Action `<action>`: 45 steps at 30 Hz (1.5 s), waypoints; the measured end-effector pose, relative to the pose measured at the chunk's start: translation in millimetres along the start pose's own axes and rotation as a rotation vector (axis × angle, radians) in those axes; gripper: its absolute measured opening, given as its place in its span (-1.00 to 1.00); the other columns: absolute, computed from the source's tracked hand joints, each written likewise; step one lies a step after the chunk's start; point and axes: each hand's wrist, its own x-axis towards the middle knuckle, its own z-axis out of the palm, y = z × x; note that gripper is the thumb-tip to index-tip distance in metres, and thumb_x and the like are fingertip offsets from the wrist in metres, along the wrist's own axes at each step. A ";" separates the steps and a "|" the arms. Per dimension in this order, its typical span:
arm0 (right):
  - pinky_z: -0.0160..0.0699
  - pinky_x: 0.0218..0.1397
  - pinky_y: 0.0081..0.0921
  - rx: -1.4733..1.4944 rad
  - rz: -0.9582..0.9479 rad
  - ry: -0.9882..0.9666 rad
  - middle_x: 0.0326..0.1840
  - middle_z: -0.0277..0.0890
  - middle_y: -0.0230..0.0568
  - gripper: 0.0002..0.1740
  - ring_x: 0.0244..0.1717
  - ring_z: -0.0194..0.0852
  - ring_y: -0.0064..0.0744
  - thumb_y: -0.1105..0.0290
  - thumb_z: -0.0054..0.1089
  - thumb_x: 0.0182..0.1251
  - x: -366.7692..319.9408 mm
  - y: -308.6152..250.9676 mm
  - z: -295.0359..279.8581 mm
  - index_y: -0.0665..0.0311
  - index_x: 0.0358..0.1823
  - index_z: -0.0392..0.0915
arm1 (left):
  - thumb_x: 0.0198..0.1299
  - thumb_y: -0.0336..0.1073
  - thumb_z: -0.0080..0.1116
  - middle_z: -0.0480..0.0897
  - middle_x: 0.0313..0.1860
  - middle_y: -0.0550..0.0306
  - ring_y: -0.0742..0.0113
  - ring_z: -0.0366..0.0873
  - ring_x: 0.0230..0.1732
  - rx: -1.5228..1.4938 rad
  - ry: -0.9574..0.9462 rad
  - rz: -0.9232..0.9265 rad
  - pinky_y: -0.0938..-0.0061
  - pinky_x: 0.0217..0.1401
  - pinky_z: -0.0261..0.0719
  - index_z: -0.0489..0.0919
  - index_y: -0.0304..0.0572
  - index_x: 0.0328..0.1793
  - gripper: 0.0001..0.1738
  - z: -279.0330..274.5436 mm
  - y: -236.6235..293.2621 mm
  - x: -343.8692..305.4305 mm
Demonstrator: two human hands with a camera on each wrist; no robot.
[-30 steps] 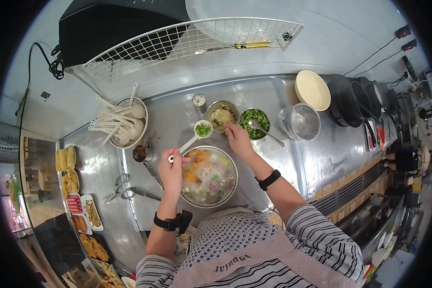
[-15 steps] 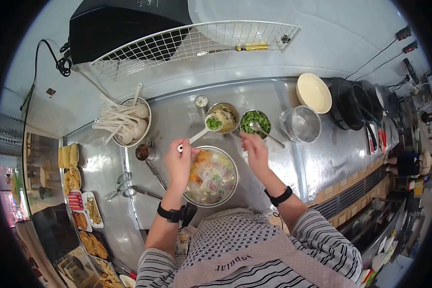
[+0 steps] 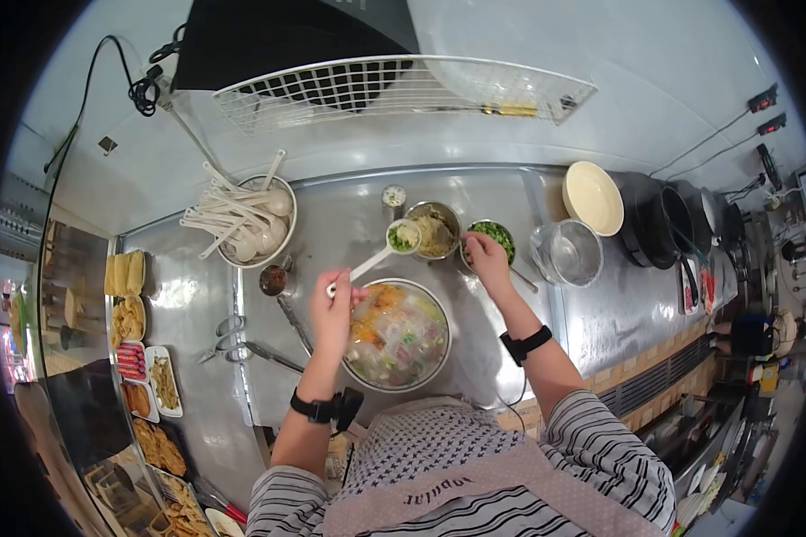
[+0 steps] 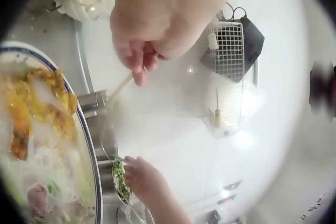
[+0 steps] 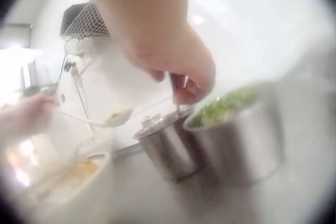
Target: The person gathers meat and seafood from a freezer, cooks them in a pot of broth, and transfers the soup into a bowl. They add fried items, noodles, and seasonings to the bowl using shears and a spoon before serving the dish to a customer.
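In the head view the left hand [image 3: 333,304] grips the handle of a white ladle [image 3: 367,266]; its bowl, with chopped greens [image 3: 401,240] and some pale mince on top, is held at the left edge of a metal container of pale mince [image 3: 437,229]. The right hand [image 3: 489,261] is between that container and one of chopped greens [image 3: 503,238]. In the right wrist view the right hand [image 5: 184,74] pinches a thin metal handle [image 5: 177,106] at a container's rim. Below the ladle sits a large bowl of soup [image 3: 396,336] with noodles and orange pieces.
A bowl of white ladles [image 3: 258,224] and a small red-sauce container [image 3: 273,280] stand left. Scissors [image 3: 230,338] and tongs lie beside the soup. A lined metal container [image 3: 571,253], cream bowl [image 3: 593,199] and black pans [image 3: 663,224] stand right. Trays of food line the left edge.
The ladle has moved from above the soup bowl's far rim to the pale mince container, and pale mince now lies on its greens. The right hand has shifted right. The head view has tilted.
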 end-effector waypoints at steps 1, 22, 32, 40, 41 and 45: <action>0.43 -0.17 -0.39 -0.339 -0.094 -0.038 -0.34 0.48 -0.11 -0.64 -0.30 0.42 -0.23 0.17 0.14 0.23 9.5 -1.9 3.5 0.28 -0.09 0.56 | 0.32 -0.33 -0.05 0.50 -0.55 0.18 0.43 0.58 -0.43 0.038 0.004 0.014 0.63 -0.36 0.46 0.44 -0.35 -0.16 -0.82 -12.2 3.5 -6.1; 0.46 0.02 -0.48 0.299 -0.224 -0.143 -0.04 0.45 -0.17 -0.34 -0.07 0.46 -0.39 0.42 0.36 0.01 -50.4 -96.4 37.3 0.36 0.15 0.25 | 0.30 -0.34 -0.03 0.62 -0.47 0.11 0.47 0.61 -0.41 0.032 -0.055 -0.151 0.67 -0.38 0.48 0.49 -0.37 -0.16 -0.80 -79.5 -11.6 -127.2; 0.43 -0.03 -0.47 0.373 -0.051 -0.257 -0.14 0.55 -0.23 -0.55 -0.16 0.51 -0.44 0.44 0.39 -0.04 -136.9 -77.7 50.9 0.34 -0.08 0.46 | 0.28 -0.33 0.00 0.61 -0.43 0.13 0.47 0.63 -0.41 0.094 -0.034 -0.055 0.66 -0.48 0.42 0.50 -0.33 -0.16 -0.82 -76.1 -33.7 -139.8; 0.43 -0.04 -0.47 0.078 -0.017 -0.225 -0.17 0.54 -0.19 -0.52 -0.14 0.49 -0.42 0.38 0.41 -0.06 -146.0 -46.8 66.7 0.39 -0.09 0.45 | 0.26 -0.28 0.06 0.61 -0.39 0.17 0.49 0.62 -0.39 0.073 -0.071 -0.159 0.69 -0.46 0.40 0.50 -0.30 -0.10 -0.77 -86.0 -52.8 -154.9; 0.43 -0.04 -0.46 0.001 0.003 -0.219 -0.18 0.54 -0.19 -0.51 -0.14 0.49 -0.43 0.38 0.41 -0.06 -138.8 -46.1 69.2 0.39 -0.08 0.44 | 0.25 -0.27 0.06 0.61 -0.39 0.17 0.50 0.62 -0.39 0.078 -0.088 -0.158 0.69 -0.46 0.39 0.51 -0.29 -0.08 -0.76 -88.4 -52.8 -149.4; 0.42 -0.07 -0.50 0.125 -0.054 -0.232 -0.24 0.55 -0.22 -0.59 -0.18 0.48 -0.46 0.42 0.37 -0.02 -143.2 -42.4 69.0 0.38 -0.13 0.47 | 0.25 -0.25 0.06 0.60 -0.44 0.21 0.56 0.56 -0.44 0.106 -0.106 -0.148 0.69 -0.45 0.37 0.51 -0.27 -0.03 -0.73 -93.4 -53.5 -150.2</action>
